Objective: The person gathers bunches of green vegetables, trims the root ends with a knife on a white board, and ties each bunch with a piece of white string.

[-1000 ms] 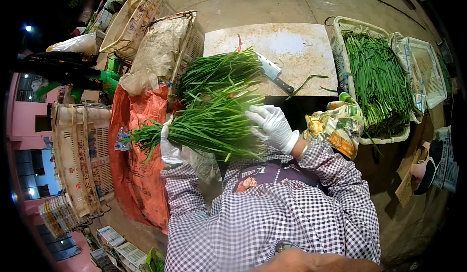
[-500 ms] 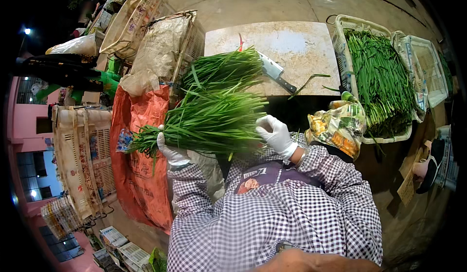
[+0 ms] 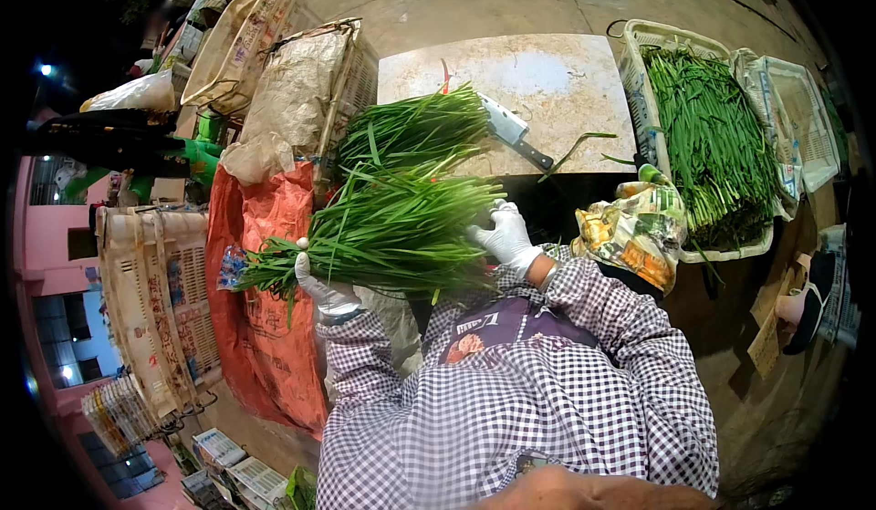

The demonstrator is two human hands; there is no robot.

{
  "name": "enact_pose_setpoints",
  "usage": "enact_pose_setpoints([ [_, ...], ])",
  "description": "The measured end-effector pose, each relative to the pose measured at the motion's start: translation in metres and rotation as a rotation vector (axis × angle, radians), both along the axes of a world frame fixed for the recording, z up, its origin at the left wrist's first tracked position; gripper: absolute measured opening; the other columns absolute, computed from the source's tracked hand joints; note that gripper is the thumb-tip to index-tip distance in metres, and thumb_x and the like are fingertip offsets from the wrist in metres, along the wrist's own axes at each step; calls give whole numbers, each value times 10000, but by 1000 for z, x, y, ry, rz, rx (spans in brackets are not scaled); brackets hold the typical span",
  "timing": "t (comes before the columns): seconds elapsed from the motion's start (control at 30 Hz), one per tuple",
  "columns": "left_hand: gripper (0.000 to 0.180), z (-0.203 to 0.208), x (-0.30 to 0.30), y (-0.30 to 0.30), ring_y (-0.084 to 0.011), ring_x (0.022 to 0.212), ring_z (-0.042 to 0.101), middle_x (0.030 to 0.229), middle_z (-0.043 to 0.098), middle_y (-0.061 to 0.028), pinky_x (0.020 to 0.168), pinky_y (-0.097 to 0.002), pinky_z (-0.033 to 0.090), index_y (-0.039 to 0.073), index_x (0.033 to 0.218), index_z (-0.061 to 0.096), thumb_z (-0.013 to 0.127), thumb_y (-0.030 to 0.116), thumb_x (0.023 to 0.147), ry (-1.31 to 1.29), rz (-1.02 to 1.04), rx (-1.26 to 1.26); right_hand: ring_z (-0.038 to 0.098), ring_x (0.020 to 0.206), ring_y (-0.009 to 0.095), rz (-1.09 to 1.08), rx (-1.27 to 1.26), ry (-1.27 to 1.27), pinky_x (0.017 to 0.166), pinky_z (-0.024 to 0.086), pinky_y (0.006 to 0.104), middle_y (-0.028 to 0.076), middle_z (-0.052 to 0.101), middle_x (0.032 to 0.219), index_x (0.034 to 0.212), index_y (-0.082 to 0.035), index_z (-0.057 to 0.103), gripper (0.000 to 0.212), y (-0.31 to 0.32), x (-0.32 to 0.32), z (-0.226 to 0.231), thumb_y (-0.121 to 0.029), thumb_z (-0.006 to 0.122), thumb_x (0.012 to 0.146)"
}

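A large bunch of garlic chives (image 3: 392,227) lies sideways in front of me, its leaf tips at the left and its pale stem ends at the right. My left hand (image 3: 321,282), in a white glove, is closed round the leafy end, with the thumb on the near top. At the stem ends my right hand (image 3: 509,239), gloved too, has its fingers bent in against the stems; some fingertips are hidden among them. Just beyond, a second pile of chives (image 3: 415,127) rests on the board's left edge. A cleaver (image 3: 513,130) lies flat on the pale board (image 3: 584,99), right of that pile.
At the right stands a white crate (image 3: 643,90) packed with chives, beside a patterned plastic bag (image 3: 630,232). A red-orange sack (image 3: 274,327) hangs at my left, below a covered crate (image 3: 301,81). Loose leaves (image 3: 577,152) lie near the cleaver's handle.
My right hand has shifted slightly left and turned, with its fingers now further in against the stem ends. My left hand keeps its grip at the leafy end.
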State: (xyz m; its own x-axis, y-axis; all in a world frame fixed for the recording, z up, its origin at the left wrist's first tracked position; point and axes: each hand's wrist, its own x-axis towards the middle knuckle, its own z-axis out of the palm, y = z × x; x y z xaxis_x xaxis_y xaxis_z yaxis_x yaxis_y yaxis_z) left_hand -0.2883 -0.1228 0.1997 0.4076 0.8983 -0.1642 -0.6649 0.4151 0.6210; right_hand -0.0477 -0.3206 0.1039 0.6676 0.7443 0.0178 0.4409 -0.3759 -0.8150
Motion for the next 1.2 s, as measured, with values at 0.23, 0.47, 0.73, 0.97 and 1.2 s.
enact_pose_setpoints([
  [0.23,237,-4,-3,6,-289,1028,614,1134,637,-74,886,-495,531,156,1086,627,599,281,887,-39,-66,23,619,881,336,57,-54,-117,760,502,423,157,648,905,828,-33,685,178,-13,6,-22,-184,690,733],
  [0.47,202,-2,-2,10,-294,1006,634,1133,652,-74,849,-494,561,159,1048,658,611,262,881,-45,-50,-25,631,787,260,205,-645,-559,686,479,406,73,648,799,777,-121,667,79,-75,67,-48,-155,597,787],
  [0.73,250,-14,-3,22,-291,964,637,1124,655,-110,827,-468,558,139,1075,653,596,290,883,41,-7,6,583,736,254,286,380,-398,674,442,374,53,617,797,865,-116,642,131,-35,31,92,-224,687,805],
  [0.97,272,-12,3,24,-297,982,629,1123,653,-118,847,-468,550,130,1093,655,595,291,882,97,16,-15,669,840,304,486,104,171,729,528,370,127,689,908,1031,-82,671,294,-14,7,66,-325,669,866],
  [1.2,259,-7,5,20,-297,977,628,1110,649,-101,827,-474,554,143,1087,647,601,281,872,90,12,-28,652,777,277,468,218,75,689,517,360,86,661,877,947,-98,638,162,-11,-10,62,-202,674,829],
])
